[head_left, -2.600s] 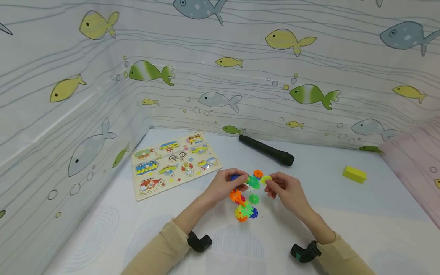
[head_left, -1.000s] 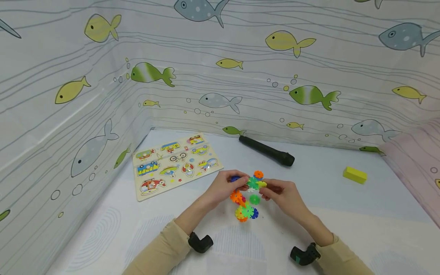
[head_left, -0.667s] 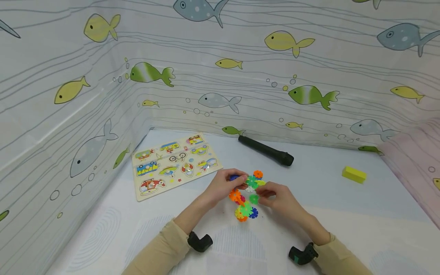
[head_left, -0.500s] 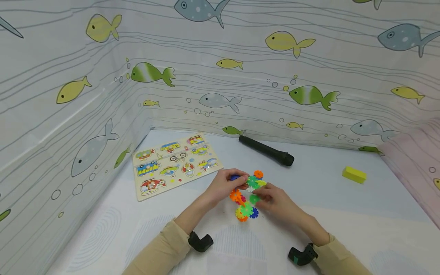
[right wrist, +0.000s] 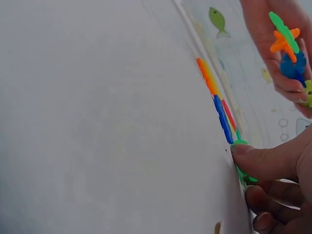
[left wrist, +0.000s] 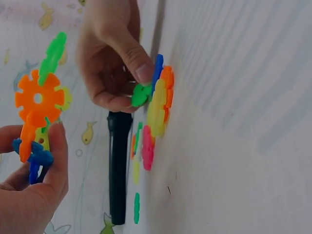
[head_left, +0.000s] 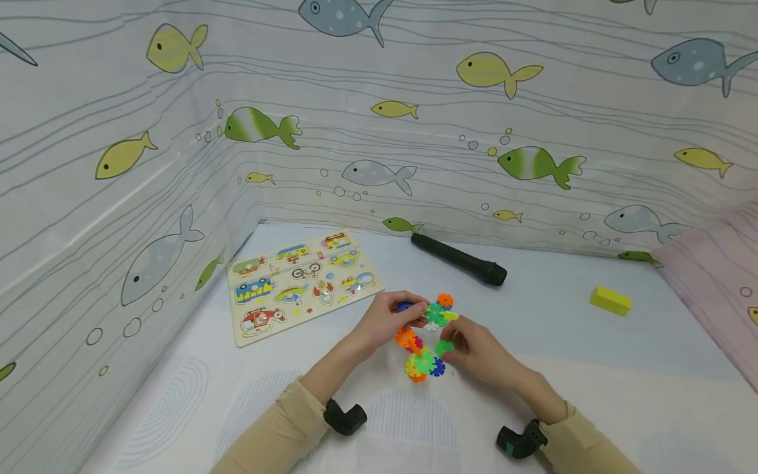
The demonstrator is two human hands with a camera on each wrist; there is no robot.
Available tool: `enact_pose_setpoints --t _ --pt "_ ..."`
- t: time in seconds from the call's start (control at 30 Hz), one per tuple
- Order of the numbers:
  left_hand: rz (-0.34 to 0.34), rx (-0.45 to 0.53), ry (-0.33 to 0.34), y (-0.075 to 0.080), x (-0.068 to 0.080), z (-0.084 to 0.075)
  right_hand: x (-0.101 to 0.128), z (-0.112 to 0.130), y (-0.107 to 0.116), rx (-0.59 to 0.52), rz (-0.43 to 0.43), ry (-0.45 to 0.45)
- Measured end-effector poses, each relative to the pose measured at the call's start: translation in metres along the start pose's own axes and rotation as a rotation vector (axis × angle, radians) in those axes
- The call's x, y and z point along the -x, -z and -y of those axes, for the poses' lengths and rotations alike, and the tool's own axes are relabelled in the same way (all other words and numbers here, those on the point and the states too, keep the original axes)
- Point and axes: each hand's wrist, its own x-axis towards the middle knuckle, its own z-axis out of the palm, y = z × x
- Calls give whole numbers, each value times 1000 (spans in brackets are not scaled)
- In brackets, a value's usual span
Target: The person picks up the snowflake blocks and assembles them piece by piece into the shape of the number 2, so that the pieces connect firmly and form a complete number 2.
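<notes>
My left hand (head_left: 387,320) pinches a chain of joined notched plastic discs, raised off the table. In the left wrist view this chain shows an orange disc (left wrist: 38,98), a green disc (left wrist: 51,58) at its far end and a blue disc (left wrist: 34,158) at the fingers. My right hand (head_left: 482,349) pinches a single green disc (head_left: 444,347) between thumb and finger, low at the tabletop. Loose discs lie around both hands: a dark blue disc (head_left: 438,367), a yellow disc (head_left: 450,317), an orange disc (head_left: 445,301) and several others, partly overlapping.
A wooden picture puzzle board (head_left: 304,283) lies at the back left. Behind the discs rests a black microphone (head_left: 458,259), and a yellow block (head_left: 610,301) sits at the right. Fish-patterned sheeting (head_left: 438,145) rises behind and beside the table.
My right hand has let go of a yellow disc beside the other discs, moved nearer the body, and taken hold of a green disc. The left hand keeps its chain almost still.
</notes>
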Motion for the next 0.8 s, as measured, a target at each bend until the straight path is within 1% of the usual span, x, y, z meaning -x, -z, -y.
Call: enact_pose_setpoints --t 0.2,0.4,0.47,0.57,0.7,0.8 --pt "0 -12 0 0 0 0 1 0 2 -16 19 -23" --pt "-5 -18 5 1 2 -1 2 1 11 -56 2 -127" --pt "-9 -21 10 1 2 -2 2 0 16 -89 -21 -149" --pt "-18 -20 18 2 1 -3 3 -1 25 -166 -81 -156" --pt "-18 -7 15 3 0 -2 4 -2 34 -284 -173 -138" --pt "-18 -3 15 4 -1 -2 5 -1 37 -367 -222 -126"
